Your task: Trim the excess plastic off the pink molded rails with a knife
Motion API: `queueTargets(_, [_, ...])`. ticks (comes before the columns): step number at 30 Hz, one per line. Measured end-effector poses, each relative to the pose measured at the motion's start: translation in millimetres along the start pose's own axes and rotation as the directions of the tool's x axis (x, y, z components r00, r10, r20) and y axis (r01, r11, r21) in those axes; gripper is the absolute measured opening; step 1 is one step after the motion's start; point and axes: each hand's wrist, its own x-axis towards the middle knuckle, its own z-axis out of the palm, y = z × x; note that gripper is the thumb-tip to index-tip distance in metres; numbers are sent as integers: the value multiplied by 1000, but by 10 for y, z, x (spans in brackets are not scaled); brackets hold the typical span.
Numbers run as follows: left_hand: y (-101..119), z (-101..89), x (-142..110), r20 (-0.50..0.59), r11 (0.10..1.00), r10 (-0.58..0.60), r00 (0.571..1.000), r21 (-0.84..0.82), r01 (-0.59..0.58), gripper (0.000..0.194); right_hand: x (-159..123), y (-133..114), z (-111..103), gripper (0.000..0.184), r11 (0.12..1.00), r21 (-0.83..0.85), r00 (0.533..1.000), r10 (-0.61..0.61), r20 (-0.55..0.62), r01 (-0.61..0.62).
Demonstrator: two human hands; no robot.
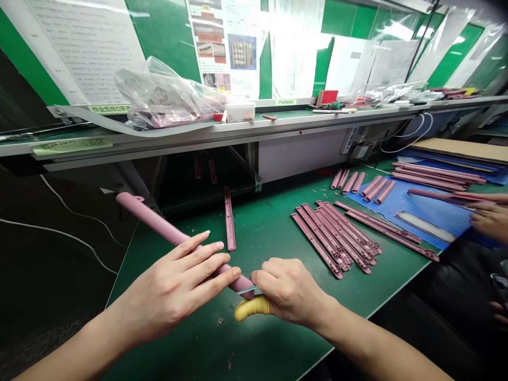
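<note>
A long pink plastic part [159, 219] with a rounded outer face slants from the upper left down to my right hand. My left hand [174, 288] holds it from above, fingers long and close together across it; the thumb is hidden. My right hand [291, 291] is closed around a thin knife blade [248, 290], whose edge lies against the near end of the part. A yellow finger cot [252, 308] covers my right thumb, just below that end. Whatever handle the blade has is hidden in my fist.
One pink strip [230, 222] lies beyond my hands. Several more pink strips [333, 238] are lined up at right, with short pink pieces [353, 181] behind. A co-worker's hand [490, 217] holds a pink part over a blue sheet [400, 198]. A shelf [273, 119] runs across the back.
</note>
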Motion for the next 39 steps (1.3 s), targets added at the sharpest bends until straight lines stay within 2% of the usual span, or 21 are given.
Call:
queueTargets(3, [58, 34, -49, -56, 994, 27, 998, 107, -20, 63, -25, 12, -3, 45, 999, -17, 999, -33, -21, 33])
queueTargets(7, [200, 117, -147, -98, 979, -57, 994, 188, 75, 61, -41, -2, 3, 53, 1000, -13, 992, -27, -124, 26])
queueTargets(14, [417, 253, -225, -185, 974, -197, 963, 72, 213, 52, -23, -44, -20, 53, 1000, 19, 989, -4, -147, 7])
queueTargets(19, [488, 323, -220, -221, 946, -311, 924, 25, 324, 51, 19, -48, 7, 49, 996, 39, 981, 81, -178, -75])
queueTargets(23, [534, 367, -207, -236, 930, -358, 903, -3, 368, 50, 31, -30, 42, 45, 996, 26, 982, 88, -169, -85])
queueTargets(26, [596, 386, -182, -236, 893, -448, 862, -73, 444, 50, 27, -51, 56, 48, 997, 10, 982, 81, -172, -80])
queueTargets(28, [644, 401, -172, -235, 871, -490, 839, -113, 478, 50, 25, -80, 72, 48, 993, 13, 974, 114, -195, -113])
queueTargets(31, [677, 442, -184, -233, 860, -510, 828, -136, 491, 49, 16, -111, 115, 48, 985, 31, 959, 170, -226, -168])
queueTargets(33, [627, 466, -210, -222, 862, -506, 833, -126, 490, 50, 4, -99, 138, 49, 989, 31, 967, 151, -207, -148])
queueTargets(35, [498, 460, -237, -211, 894, -447, 869, -71, 442, 50, -8, -54, 135, 52, 994, 66, 982, 91, -164, -81])
queueTargets(38, [211, 348, -253, -134, 976, -180, 974, 98, 194, 47, 4, 55, 76, 60, 980, 197, 995, -7, -95, 26])
queueTargets(39, [119, 286, -248, -84, 985, -81, 993, 144, 93, 47, 19, 90, 49, 63, 973, 224, 997, -34, -74, 49])
